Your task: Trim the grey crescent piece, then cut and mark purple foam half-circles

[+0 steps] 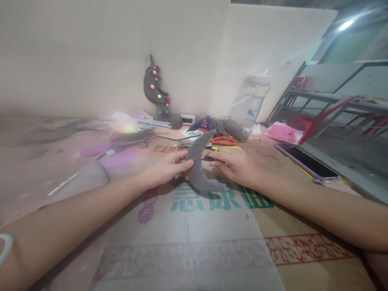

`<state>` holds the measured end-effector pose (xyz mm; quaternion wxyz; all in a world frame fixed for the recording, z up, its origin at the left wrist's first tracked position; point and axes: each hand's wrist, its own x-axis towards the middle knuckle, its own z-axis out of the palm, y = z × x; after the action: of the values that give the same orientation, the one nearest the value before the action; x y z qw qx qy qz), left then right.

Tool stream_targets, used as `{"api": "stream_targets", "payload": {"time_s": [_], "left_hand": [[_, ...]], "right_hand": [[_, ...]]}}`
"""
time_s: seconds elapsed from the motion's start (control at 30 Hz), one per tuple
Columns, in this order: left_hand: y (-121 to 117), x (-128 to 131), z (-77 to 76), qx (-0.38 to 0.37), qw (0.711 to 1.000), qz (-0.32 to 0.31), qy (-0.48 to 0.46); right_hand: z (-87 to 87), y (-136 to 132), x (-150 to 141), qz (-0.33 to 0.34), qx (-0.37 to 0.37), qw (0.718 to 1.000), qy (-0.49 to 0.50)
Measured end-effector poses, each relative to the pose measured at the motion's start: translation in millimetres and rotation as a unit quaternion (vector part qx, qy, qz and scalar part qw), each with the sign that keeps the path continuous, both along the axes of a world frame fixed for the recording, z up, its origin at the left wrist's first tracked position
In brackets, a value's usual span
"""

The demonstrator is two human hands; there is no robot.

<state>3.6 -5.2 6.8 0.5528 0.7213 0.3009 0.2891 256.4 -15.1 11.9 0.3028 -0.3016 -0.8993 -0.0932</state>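
Note:
A crescent moon shape wrapped in grey yarn (pixel 196 165) stands upright over the cardboard, its tips pointing right. My left hand (pixel 169 167) grips its outer curve, thumb in front and fingers behind. On the inner side, my right hand (pixel 232 163) is closed in a pinch on a small dark grey piece (pixel 207 159), too blurred to name. Just behind the hands lie orange-handled scissors (pixel 223 140) and a yellow-handled tool (pixel 227 148). Farther back are a blue glue gun (pixel 200 123) and a loose heap of grey yarn (pixel 233 128).
A printed cardboard sheet (pixel 182 258) covers the table before me. A decorated crescent (pixel 151 85) hangs on the wall. A clear water bottle (pixel 253 101), a pink packet (pixel 283 132) and a phone (pixel 307 161) are at right. Plastic bags and sticks (pixel 153 122) lie back left.

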Motion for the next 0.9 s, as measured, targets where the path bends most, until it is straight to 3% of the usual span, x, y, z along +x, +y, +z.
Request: {"api": "stream_targets", "payload": {"time_s": [0.23,0.43,0.6,0.9], "left_hand": [[0.4,1.4,-2.3,-0.012,1.000,0.016,-0.012],[-3.6,2.8,4.3,-0.009,0.999,0.036,-0.002],[-4.2,4.4,6.0,0.022,0.997,0.064,0.025],[-4.9,5.9,4.8,0.049,0.996,0.063,0.031]], "right_hand": [[0.3,-2.5,1.2,0.002,-0.011,1.000,0.016],[0.7,-2.5,0.4,-0.001,-0.002,1.000,0.011],[-0.2,-1.5,-1.2,-0.008,-0.002,1.000,-0.001],[0.6,-0.7,-1.5,-0.021,-0.012,1.000,-0.017]]}}
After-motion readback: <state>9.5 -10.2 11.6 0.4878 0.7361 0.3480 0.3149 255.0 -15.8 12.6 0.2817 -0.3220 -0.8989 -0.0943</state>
